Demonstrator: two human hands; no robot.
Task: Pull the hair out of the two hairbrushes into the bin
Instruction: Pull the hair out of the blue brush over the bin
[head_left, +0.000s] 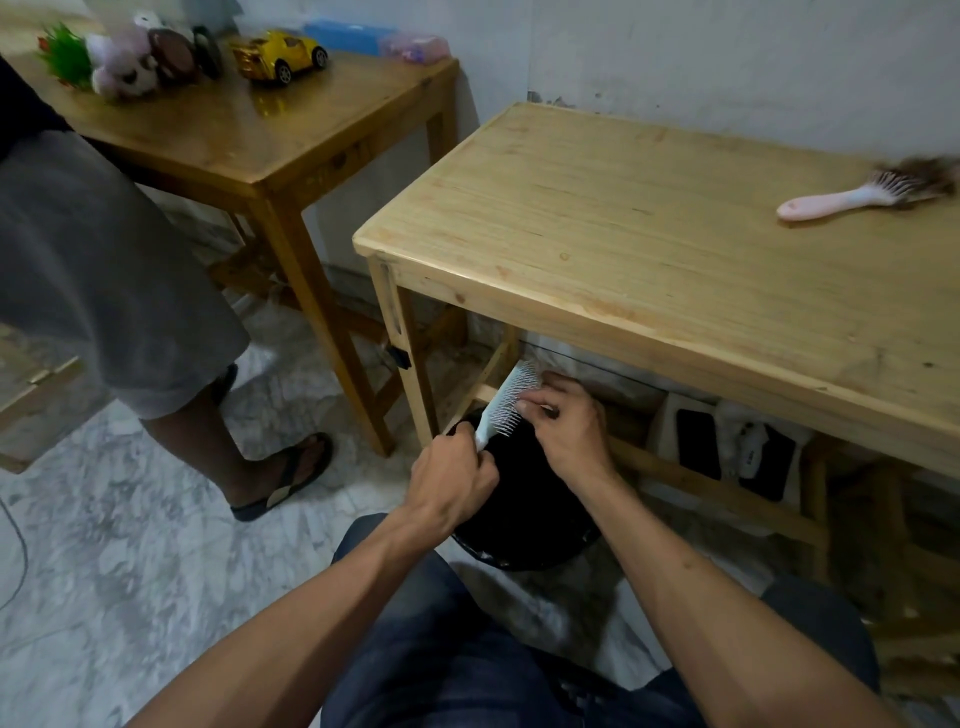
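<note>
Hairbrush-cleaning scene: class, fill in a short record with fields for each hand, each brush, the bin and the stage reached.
left hand: grips white brush handle
right hand: fingers at the bristles
white brush: held above bin
pink brush: on light table, clogged with hair
bin: black, on floor under the hands
stage: first brush in progress, pink one untouched

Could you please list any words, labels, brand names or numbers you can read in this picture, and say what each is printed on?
None can be read.
White object under the light wooden table: a small dark mark, too blurred to read.
Blue flat box and pink box on the darker wooden table: no legible print.
</note>
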